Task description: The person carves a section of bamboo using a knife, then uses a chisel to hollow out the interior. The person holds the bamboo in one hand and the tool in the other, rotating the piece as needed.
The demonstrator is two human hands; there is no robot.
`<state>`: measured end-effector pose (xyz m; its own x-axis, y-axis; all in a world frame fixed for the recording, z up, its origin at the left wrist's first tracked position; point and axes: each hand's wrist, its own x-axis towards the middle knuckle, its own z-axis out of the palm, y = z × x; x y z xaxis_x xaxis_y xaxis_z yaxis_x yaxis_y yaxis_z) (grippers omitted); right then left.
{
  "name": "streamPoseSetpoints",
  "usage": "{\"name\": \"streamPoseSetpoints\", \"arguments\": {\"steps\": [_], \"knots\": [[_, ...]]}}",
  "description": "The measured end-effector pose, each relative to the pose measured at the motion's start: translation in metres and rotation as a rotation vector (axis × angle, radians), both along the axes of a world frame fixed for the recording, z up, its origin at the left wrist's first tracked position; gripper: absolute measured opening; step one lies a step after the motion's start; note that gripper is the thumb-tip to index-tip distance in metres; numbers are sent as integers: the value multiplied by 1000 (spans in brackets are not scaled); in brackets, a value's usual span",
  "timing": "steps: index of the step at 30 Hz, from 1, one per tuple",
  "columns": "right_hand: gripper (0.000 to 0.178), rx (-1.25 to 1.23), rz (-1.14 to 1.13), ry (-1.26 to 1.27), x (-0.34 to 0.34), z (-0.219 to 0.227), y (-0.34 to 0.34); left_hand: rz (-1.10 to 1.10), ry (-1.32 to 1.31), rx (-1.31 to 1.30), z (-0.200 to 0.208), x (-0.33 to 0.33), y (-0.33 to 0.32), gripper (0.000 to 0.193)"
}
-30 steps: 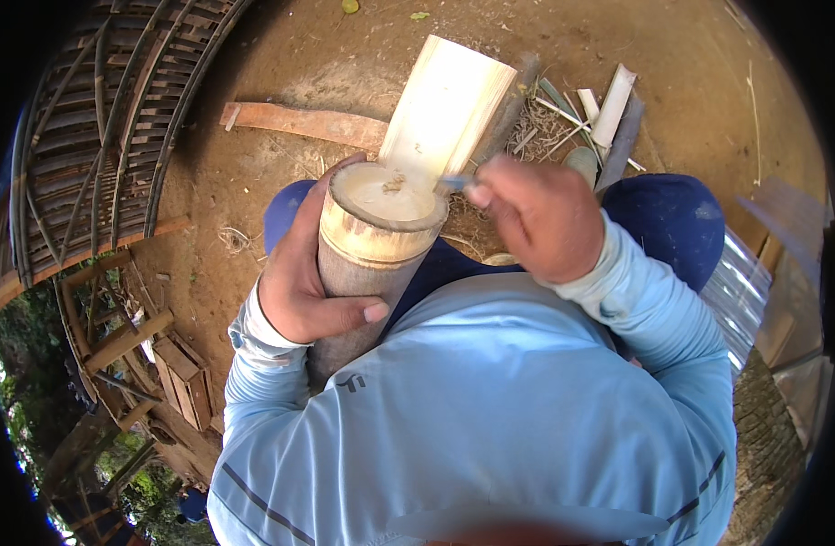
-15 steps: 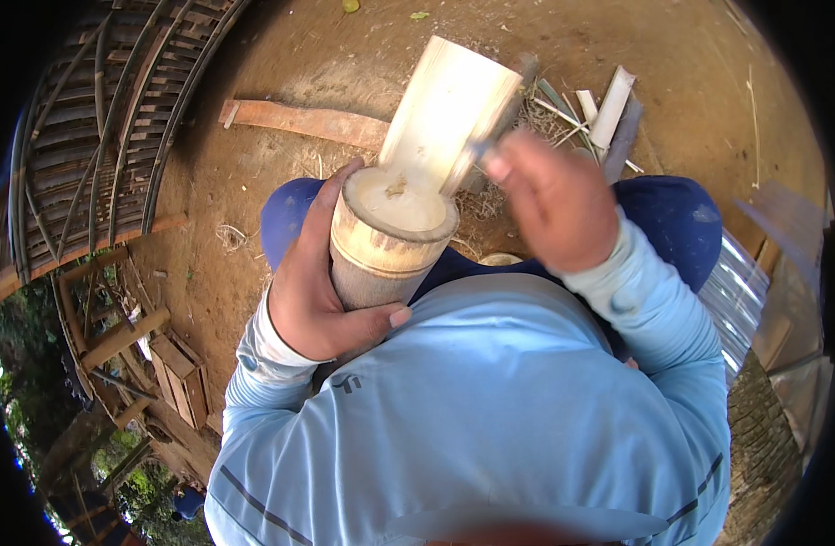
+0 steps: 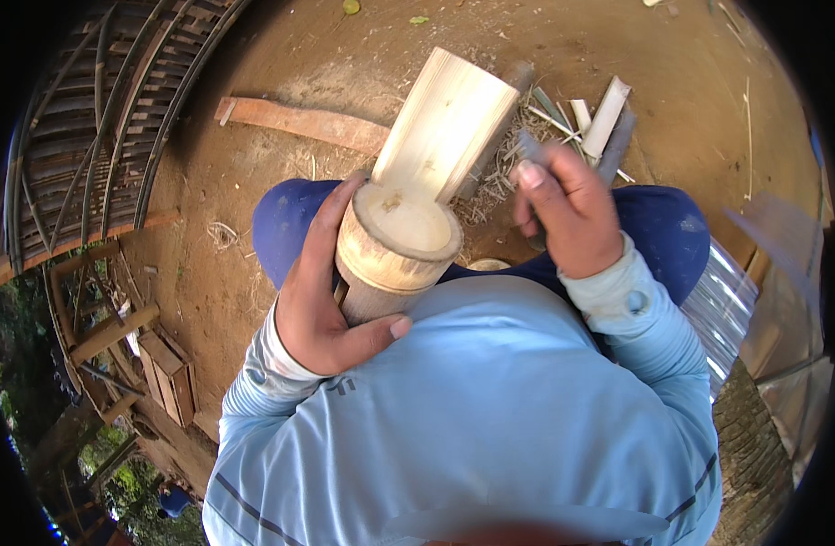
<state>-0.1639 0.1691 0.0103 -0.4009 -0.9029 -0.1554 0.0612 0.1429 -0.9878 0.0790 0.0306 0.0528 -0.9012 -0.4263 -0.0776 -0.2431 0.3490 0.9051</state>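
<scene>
Your big bamboo piece (image 3: 395, 264), tan and round with a tall, pale wall, is before your belly, your left hand (image 3: 313, 309) curled around it, your right hand (image 3: 572, 214) gripping a small, blurry grey tool (image 3: 528, 144).

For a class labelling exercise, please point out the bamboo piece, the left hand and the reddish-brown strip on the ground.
Bamboo piece (image 3: 408, 219): head view, on its pale round face.
Left hand (image 3: 314, 305): head view, on its back.
Reddish-brown strip (image 3: 304, 122): head view, mid-length on its upper face.
</scene>
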Motion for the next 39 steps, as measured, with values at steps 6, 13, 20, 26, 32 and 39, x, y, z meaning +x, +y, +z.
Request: {"name": "streamPoseSetpoints", "arguments": {"steps": [6, 13, 20, 26, 32, 39], "knots": [[34, -164, 13, 527, -13, 19, -15, -7, 71, 170, -10, -6, -2, 112], [34, -359, 180, 737, 14, 34, -48, 3, 116, 272, -17, -12, 3, 112], [27, -291, 223, 813, 22, 41, -54, 11, 81, 261, -17, -14, 4, 114], [21, -266, 151, 917, 23, 42, -53, 3, 112, 273, -23, -9, 1, 113], [23, 19, -535, 1208, -55, 47, -26, -45, 146, 257, -33, -4, -9, 119], [20, 127, -365, 428, -74, -3, 29, 86, 178, 568, -16, -29, -28, 120]]}}
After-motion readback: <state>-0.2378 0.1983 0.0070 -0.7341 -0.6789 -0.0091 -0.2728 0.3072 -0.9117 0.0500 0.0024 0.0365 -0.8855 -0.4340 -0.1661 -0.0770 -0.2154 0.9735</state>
